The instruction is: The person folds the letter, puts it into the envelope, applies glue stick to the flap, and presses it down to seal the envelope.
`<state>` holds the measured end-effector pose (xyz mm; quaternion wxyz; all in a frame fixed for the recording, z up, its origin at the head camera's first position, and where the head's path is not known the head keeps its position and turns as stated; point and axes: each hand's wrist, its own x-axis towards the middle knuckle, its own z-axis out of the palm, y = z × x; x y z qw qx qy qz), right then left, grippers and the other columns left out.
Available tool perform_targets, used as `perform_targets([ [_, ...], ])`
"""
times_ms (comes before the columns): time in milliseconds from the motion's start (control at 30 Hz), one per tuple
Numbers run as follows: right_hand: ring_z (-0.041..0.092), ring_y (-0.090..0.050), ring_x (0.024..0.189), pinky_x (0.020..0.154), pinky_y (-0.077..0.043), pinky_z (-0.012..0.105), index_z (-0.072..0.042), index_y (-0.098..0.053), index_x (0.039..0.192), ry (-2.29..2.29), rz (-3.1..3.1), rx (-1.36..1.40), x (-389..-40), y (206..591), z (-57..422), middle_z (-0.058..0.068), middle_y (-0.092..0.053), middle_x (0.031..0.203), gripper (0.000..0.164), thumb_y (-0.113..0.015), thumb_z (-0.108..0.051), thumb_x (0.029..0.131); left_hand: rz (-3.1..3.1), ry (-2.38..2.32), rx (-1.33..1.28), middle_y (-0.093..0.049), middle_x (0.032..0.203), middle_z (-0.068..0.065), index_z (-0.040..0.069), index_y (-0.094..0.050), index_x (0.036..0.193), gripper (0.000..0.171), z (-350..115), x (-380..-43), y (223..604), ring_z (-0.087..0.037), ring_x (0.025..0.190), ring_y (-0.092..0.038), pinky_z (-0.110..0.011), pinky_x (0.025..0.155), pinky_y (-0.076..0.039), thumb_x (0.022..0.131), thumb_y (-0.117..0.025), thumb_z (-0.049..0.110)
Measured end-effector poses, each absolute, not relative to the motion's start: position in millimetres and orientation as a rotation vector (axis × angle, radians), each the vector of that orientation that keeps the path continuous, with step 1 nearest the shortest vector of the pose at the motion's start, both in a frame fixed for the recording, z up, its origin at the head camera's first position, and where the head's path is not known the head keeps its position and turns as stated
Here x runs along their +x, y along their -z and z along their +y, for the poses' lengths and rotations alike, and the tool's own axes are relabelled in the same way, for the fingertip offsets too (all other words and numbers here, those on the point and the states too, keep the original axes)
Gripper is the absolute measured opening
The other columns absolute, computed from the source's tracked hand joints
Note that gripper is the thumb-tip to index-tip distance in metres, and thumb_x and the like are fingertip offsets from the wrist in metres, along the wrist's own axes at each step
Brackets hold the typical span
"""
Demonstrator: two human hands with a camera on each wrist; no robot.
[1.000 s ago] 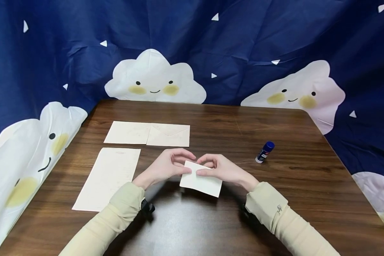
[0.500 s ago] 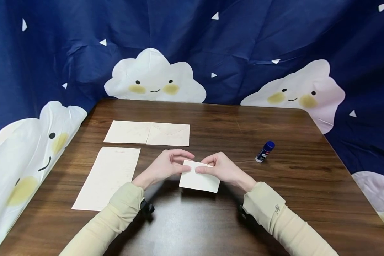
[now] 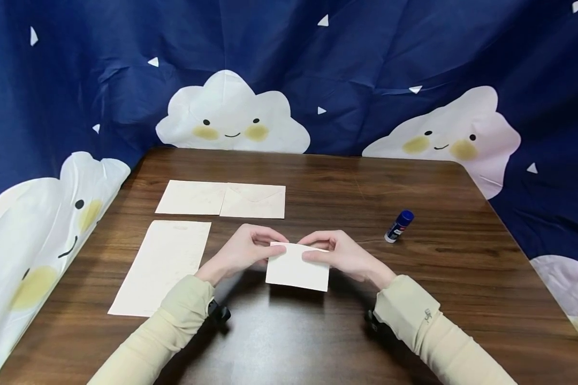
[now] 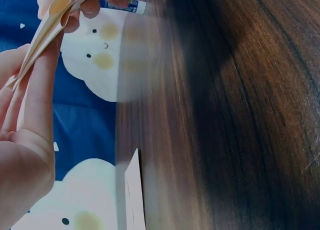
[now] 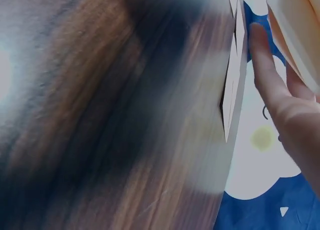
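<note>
Above the table, a small folded sheet of white paper [image 3: 297,274] is held up between both hands. The left hand [image 3: 244,250] pinches its upper left corner, thumb on the near face and fingers behind. At the upper right, the right hand [image 3: 350,258] pinches it the same way. Edge-on in the left wrist view, the folded paper [image 4: 44,37] shows several layers with a gap bulging between them. In the right wrist view, the folded paper [image 5: 295,37] fills the upper right corner beside the right hand's fingers. What lies inside the layers is hidden.
Two pale envelopes [image 3: 252,201] lie side by side toward the back left, one showing its pointed flap. A sheet of letter paper [image 3: 166,267] lies at the left. A blue-capped glue stick [image 3: 398,226] stands at the right on the brown wooden table [image 3: 414,187].
The folded paper has turned from a slant to nearly level and shifted slightly left. The right hand has regripped farther right along its top edge. Other items stay where they were.
</note>
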<state>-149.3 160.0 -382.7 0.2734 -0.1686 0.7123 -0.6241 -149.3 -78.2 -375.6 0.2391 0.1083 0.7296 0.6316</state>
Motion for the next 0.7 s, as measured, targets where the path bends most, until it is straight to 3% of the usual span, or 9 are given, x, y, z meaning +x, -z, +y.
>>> perform_targets([
  [400, 0.009, -0.062, 0.069, 0.062, -0.054, 0.026, -0.001, -0.069, 0.109, 1.67, 2.19, -0.383, -146, 383, 154, 0.008, -0.071, 0.095, 0.028, -0.071, -0.014, 0.084, 1.982, -1.766, 0.275, -0.072, 0.088, -0.002, 0.002, -0.067, 0.11, 0.029, -81, -149, 378, -0.01, 0.073, -0.067, -0.041, 0.073, -0.059, 0.083, -0.071, 0.012],
  [600, 0.009, -0.064, 0.076, 0.066, -0.057, 0.028, 0.003, -0.058, 0.123, 1.739, 1.983, -0.404, -144, 382, 158, -0.001, -0.068, 0.098, 0.042, -0.069, -0.014, 0.086, 2.011, -1.75, 0.275, -0.072, 0.088, -0.001, 0.006, -0.069, 0.108, 0.029, -85, -147, 378, -0.01, 0.074, -0.066, -0.04, 0.073, -0.059, 0.082, -0.073, 0.016],
  [700, 0.012, -0.066, 0.082, 0.068, -0.059, 0.034, 0.005, -0.049, 0.13, 1.761, 1.892, -0.418, -142, 381, 164, 0.002, -0.065, 0.102, 0.049, -0.067, -0.011, 0.087, 2.034, -1.733, 0.274, -0.072, 0.089, 0.0, 0.01, -0.069, 0.107, 0.028, -88, -147, 378, -0.01, 0.074, -0.066, -0.038, 0.071, -0.059, 0.081, -0.074, 0.02],
])
